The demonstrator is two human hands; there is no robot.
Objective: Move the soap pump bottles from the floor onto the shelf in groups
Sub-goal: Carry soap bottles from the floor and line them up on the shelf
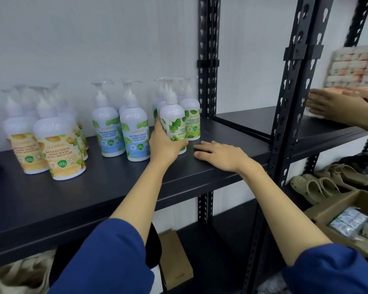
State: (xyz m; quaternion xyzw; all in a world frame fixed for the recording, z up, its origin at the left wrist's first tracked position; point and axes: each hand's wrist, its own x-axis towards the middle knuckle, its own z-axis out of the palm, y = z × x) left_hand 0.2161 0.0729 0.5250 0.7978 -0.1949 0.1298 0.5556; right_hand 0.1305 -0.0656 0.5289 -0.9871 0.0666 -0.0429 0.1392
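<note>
Left grip [165, 143] wraps upright green bottle [173, 122] — pump up; right grip [218, 152] spread flat on shelf [115, 187].

A storeroom: black slotted shelving [210, 166] stacked with packaged goods [355, 68].

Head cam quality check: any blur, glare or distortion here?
Head view: wide-angle bend in the shelf posts; another person's hands at far right are motion-blurred; yellow-label bottles at left look soft; small glare spots on the green-label bottle the left hand grips; lighting even.
</note>
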